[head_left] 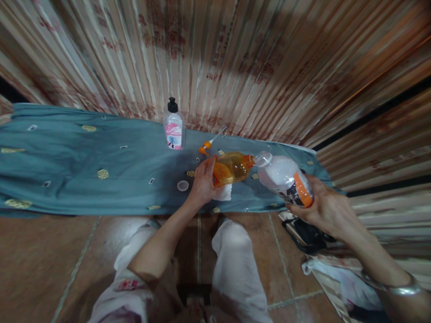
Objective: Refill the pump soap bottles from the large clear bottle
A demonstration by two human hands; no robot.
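Note:
My left hand (203,181) is wrapped round the lower part of an amber plastic bottle (234,168), which lies tilted with its neck pointing right. In my right hand (323,206) is a clear bottle (281,175) with an orange and black label, tipped so its open mouth faces left. The two mouths meet or nearly meet; whether liquid passes between them I cannot tell. Behind my left hand an orange pump top (204,147) with a pale tube lies on the cloth. A white cap (182,185) rests left of that hand, and a white tissue (224,193) shows below the amber bottle.
A clear bottle (174,130) with a pink label and black top stands at the back of the blue-green cloth (74,157). Pleated curtains (202,58) hang behind and to the right. Dark straps or a bag (305,233) and pale fabric (343,278) are low on the right.

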